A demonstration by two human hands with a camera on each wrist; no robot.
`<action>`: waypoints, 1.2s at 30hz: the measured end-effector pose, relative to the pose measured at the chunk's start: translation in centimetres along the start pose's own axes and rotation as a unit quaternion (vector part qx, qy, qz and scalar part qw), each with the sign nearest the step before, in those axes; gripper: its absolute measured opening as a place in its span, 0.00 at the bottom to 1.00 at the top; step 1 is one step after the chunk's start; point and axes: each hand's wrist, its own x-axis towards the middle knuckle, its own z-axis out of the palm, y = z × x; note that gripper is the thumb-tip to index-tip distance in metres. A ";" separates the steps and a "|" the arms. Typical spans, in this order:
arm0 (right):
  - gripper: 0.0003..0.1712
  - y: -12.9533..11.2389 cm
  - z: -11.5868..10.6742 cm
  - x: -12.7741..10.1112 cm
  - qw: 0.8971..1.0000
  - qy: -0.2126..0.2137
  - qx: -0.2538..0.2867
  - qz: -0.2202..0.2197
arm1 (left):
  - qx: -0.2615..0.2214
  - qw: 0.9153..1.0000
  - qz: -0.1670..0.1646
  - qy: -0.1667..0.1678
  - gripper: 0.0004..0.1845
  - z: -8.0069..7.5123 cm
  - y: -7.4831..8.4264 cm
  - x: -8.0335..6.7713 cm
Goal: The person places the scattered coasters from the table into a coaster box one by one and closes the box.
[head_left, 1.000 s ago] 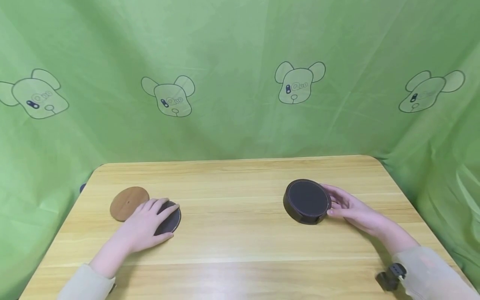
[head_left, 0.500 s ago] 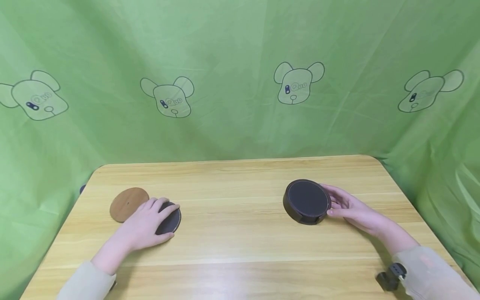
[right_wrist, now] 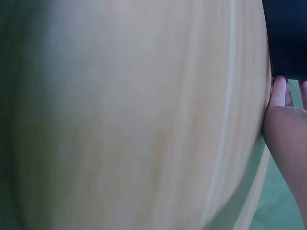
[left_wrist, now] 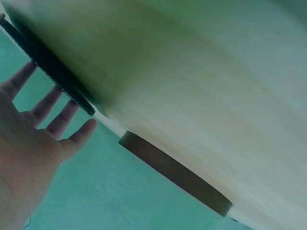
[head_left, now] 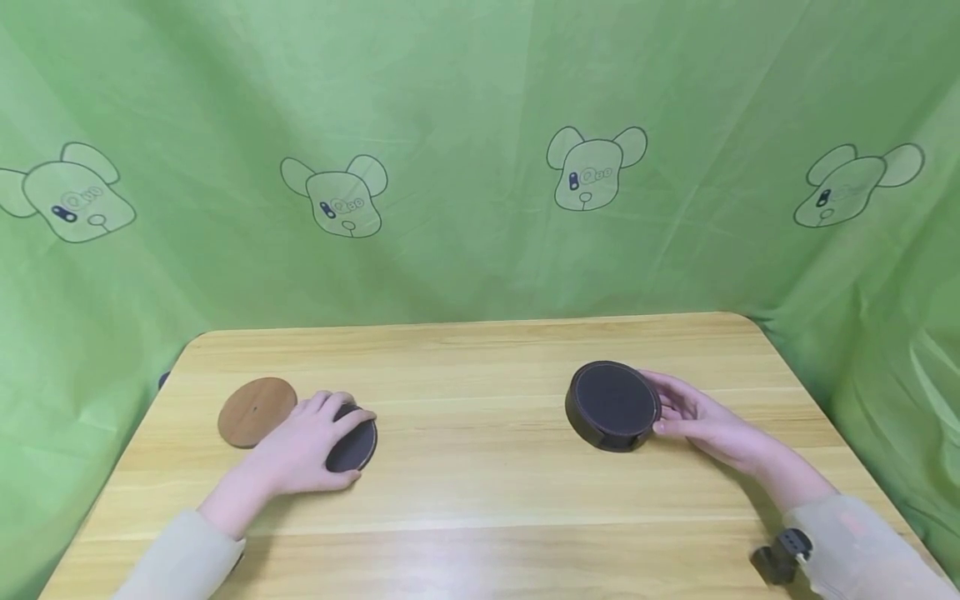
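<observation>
My left hand (head_left: 303, 446) grips a thin round black coaster (head_left: 352, 446), thumb at its near edge and fingers over its far side. In the left wrist view this coaster (left_wrist: 53, 69) appears edge-on, close over the table, with the fingertips against it. To the left lies a round brown wooden disc (head_left: 257, 412), seen from its edge in the left wrist view. On the right, a black round coaster holder (head_left: 613, 406) has a black stitched coaster on top. My right hand (head_left: 697, 425) holds the holder's right side between thumb and fingers; some fingers are hidden behind it.
Both things stand on a light wood-grain table (head_left: 465, 500) with rounded back corners. A green cloth (head_left: 465, 250) with printed bear heads hangs behind the table and at both sides. A small black device (head_left: 782, 556) sits at the right sleeve.
My left hand has moved slightly right with the black coaster, away from the brown disc, which shows more fully. The right hand and the coaster holder have stayed in place.
</observation>
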 end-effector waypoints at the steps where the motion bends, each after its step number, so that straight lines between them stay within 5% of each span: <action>1: 0.46 0.0 0.0 0.0 1.000 0.000 0.000 0.000 | 0.001 1.000 0.003 -0.001 0.41 0.0 0.1 0.2; 15: 0.45 0.1 0.0 -0.1 1.000 -0.004 0.001 -0.003 | 0.007 0.998 0.054 -0.009 0.43 0.6 1.8 3.3; 36: 0.45 -0.2 0.1 0.0 1.000 -0.004 0.004 -0.001 | -0.006 0.993 0.108 -0.044 0.41 1.3 6.9 10.5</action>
